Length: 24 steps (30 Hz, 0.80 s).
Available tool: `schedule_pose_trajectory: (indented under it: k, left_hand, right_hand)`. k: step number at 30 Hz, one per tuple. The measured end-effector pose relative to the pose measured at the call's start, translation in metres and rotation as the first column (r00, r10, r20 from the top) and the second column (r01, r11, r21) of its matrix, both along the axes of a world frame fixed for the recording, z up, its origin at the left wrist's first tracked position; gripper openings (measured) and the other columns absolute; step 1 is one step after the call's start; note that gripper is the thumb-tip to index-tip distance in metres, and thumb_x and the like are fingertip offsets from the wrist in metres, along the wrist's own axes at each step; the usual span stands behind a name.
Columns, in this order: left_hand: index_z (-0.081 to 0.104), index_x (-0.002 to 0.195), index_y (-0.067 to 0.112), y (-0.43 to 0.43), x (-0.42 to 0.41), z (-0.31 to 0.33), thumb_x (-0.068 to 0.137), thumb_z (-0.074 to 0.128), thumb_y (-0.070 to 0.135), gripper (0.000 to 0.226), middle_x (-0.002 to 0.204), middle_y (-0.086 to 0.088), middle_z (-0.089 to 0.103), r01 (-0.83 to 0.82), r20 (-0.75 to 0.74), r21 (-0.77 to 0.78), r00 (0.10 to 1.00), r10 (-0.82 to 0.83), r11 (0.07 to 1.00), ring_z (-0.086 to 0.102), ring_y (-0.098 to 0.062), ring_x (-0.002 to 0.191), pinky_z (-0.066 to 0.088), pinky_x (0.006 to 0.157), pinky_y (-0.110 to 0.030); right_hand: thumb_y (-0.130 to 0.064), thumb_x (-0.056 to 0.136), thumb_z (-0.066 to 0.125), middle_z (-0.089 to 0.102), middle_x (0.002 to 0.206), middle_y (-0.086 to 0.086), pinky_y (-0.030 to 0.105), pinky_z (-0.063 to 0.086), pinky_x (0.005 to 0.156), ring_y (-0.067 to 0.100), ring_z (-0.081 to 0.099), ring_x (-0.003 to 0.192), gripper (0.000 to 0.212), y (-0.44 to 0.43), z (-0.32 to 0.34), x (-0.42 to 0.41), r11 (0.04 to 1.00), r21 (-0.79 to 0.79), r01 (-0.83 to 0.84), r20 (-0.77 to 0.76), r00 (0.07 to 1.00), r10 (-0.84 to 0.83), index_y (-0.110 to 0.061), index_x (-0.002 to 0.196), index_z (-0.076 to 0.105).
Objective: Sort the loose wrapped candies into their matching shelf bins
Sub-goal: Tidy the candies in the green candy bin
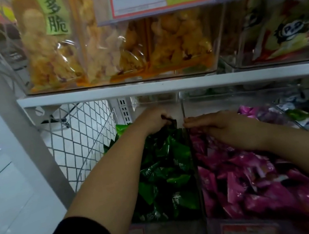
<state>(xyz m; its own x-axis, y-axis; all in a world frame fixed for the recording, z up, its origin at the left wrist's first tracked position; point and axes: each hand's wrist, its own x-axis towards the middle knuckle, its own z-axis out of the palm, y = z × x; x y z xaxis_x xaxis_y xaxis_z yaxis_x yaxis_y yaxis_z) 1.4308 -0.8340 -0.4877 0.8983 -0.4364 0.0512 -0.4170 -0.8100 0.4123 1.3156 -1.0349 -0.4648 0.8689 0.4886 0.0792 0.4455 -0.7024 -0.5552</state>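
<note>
Green candies (166, 164) filling one clear bin (175, 229), pink candies (257, 177) the next, divider (183, 108) between. Left hand (152, 120) at rear of green heap, pinching a dark candy (171, 122) in curled fingers. Right hand (212, 123) over pink heap, fingers straight, together, tips at divider.

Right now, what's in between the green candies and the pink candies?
A clear plastic bin wall stands between the green candies and the pink candies, as the head view shows. The right hand lies right beside it at the back.
</note>
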Motion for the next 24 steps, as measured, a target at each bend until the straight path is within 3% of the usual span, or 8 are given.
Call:
schedule_pose_trajectory:
  k: [4,8,10,12,15,18,22,24]
  left_hand:
    - [0.066,0.106,0.014,0.012,-0.019,0.015,0.090,0.062,0.024,0.019,0.103,-0.001,0.062,-0.143,-0.022,-0.310,0.989,0.144,0.940,0.058,-0.018,0.098,0.041,0.075,-0.024]
    - [0.066,0.113,0.014,0.028,-0.059,0.028,0.092,0.060,0.019,0.022,0.099,0.006,0.057,-0.100,0.074,-0.367,0.988,0.136,0.925,0.053,-0.007,0.092,0.036,0.063,-0.005]
    - [0.067,0.111,0.016,0.034,-0.079,0.031,0.091,0.061,0.017,0.020,0.097,0.012,0.059,-0.090,0.065,-0.425,0.989,0.129,0.901,0.054,-0.002,0.086,0.034,0.064,0.003]
    - [0.068,0.106,0.022,0.040,-0.099,0.034,0.091,0.062,0.020,0.016,0.095,0.014,0.062,-0.101,0.035,-0.449,0.991,0.130,0.888,0.057,-0.001,0.084,0.040,0.067,-0.003]
    - [0.066,0.091,0.032,0.044,-0.122,0.032,0.090,0.062,0.019,0.014,0.090,0.007,0.068,-0.094,-0.010,-0.476,0.995,0.101,0.874,0.064,-0.016,0.086,0.045,0.067,-0.017]
    - [0.064,0.088,0.037,0.046,-0.137,0.028,0.090,0.063,0.015,0.022,0.097,0.001,0.070,-0.096,-0.048,-0.487,0.995,0.083,0.868,0.065,-0.025,0.092,0.050,0.077,-0.029]
    - [0.061,0.112,0.031,0.061,-0.145,0.023,0.090,0.061,0.011,0.029,0.118,0.011,0.053,-0.119,0.104,-0.328,0.981,0.161,0.937,0.049,-0.005,0.104,0.039,0.082,-0.009]
    - [0.061,0.120,0.027,0.069,-0.145,0.020,0.091,0.060,0.013,0.031,0.122,0.007,0.052,-0.138,0.194,-0.229,0.964,0.184,0.964,0.048,-0.006,0.108,0.037,0.092,-0.016]
  right_hand:
    - [-0.003,0.098,0.040,0.031,0.136,-0.026,0.007,0.029,0.104,0.003,0.038,0.132,0.046,0.002,-0.001,-0.003,1.000,0.003,-0.002,0.013,1.000,0.002,-0.035,0.131,0.050]
    - [-0.006,0.099,0.042,0.037,0.146,-0.015,0.036,0.043,0.103,0.027,0.053,0.123,0.043,0.006,0.002,-0.010,0.999,0.021,0.029,-0.001,1.000,-0.029,-0.037,0.128,0.051]
    - [-0.015,0.099,0.044,0.050,0.140,-0.006,0.022,0.052,0.084,0.025,0.066,0.091,0.035,0.011,0.007,-0.013,0.997,0.022,0.072,0.042,0.996,-0.073,-0.038,0.125,0.053]
    - [-0.021,0.099,0.047,0.056,0.132,0.002,0.001,0.039,0.066,0.005,0.058,0.078,0.032,0.022,0.012,-0.015,0.994,0.016,0.110,0.118,0.987,-0.111,-0.025,0.130,0.055]
    - [-0.029,0.096,0.053,0.054,0.133,-0.003,0.009,0.034,0.073,0.010,0.055,0.106,0.041,0.046,0.014,-0.020,0.995,0.047,0.086,0.156,0.983,-0.092,-0.021,0.136,0.049]
    - [-0.032,0.092,0.059,0.058,0.125,-0.002,0.020,0.040,0.085,0.014,0.054,0.110,0.043,0.064,0.011,-0.022,0.999,-0.023,0.023,0.119,0.993,-0.020,-0.019,0.132,0.052]
    - [-0.031,0.088,0.064,0.064,0.116,0.001,0.020,0.043,0.082,0.015,0.059,0.102,0.037,0.061,0.010,-0.021,0.991,0.060,0.119,0.176,0.976,-0.127,-0.020,0.123,0.059]
    - [-0.026,0.090,0.063,0.061,0.106,-0.006,0.011,0.038,0.073,0.008,0.055,0.093,0.034,0.050,0.013,-0.024,0.966,0.174,0.190,0.230,0.946,-0.227,-0.020,0.124,0.059]
